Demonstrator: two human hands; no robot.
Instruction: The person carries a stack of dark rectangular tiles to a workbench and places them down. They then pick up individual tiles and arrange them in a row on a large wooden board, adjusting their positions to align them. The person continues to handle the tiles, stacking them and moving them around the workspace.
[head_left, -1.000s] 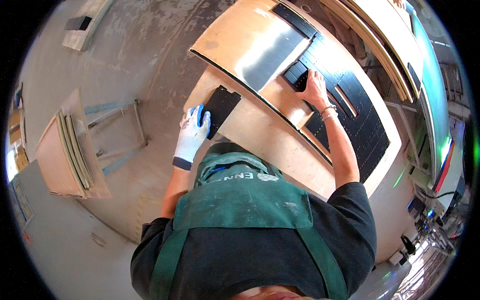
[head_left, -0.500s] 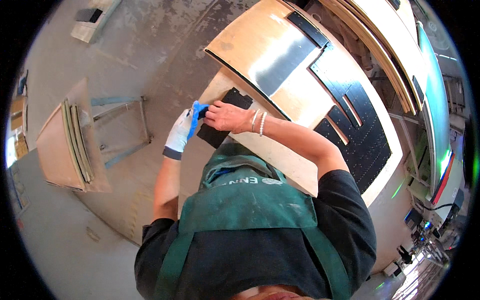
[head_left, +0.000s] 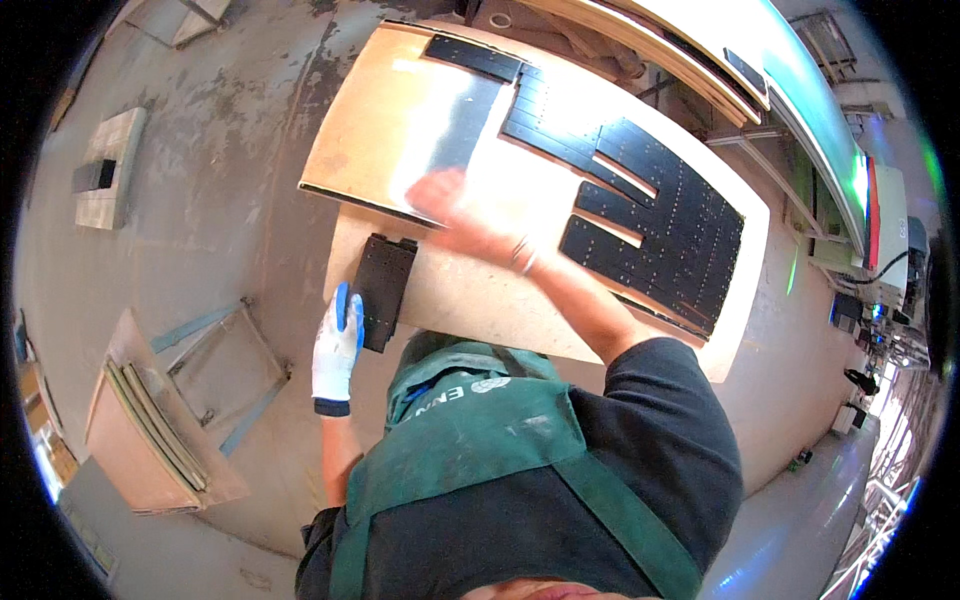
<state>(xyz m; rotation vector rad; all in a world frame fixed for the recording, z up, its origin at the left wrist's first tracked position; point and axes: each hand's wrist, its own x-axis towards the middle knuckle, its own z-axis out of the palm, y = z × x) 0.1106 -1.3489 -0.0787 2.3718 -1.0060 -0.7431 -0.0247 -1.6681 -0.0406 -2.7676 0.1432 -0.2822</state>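
My left hand (head_left: pixel 340 345) wears a white glove with blue fingertips. Its fingers are stretched along the left side of a stack of black rectangular plates (head_left: pixel 385 290) and appear to touch its edge. The stack rests near the left end of a pale lower board (head_left: pixel 470 295). My bare right hand (head_left: pixel 450 205) is smeared by motion over the near edge of a curved wooden panel (head_left: pixel 370 110), so its fingers cannot be made out. Black perforated plates (head_left: pixel 680 210) lie fitted together on the panel's right part, and a black strip (head_left: pixel 470 58) lies along its far edge.
Stacked curved panels (head_left: pixel 680 60) stand beyond the work panel at the far right. On the floor at left are a metal frame (head_left: pixel 235 425), a leaning bundle of boards (head_left: pixel 150 430) and a pale block (head_left: pixel 122 150) bearing a black piece.
My hands were together over the black stack and have parted. The right swung away over the wooden panel; the left lowered to the stack's side. The whole view has turned.
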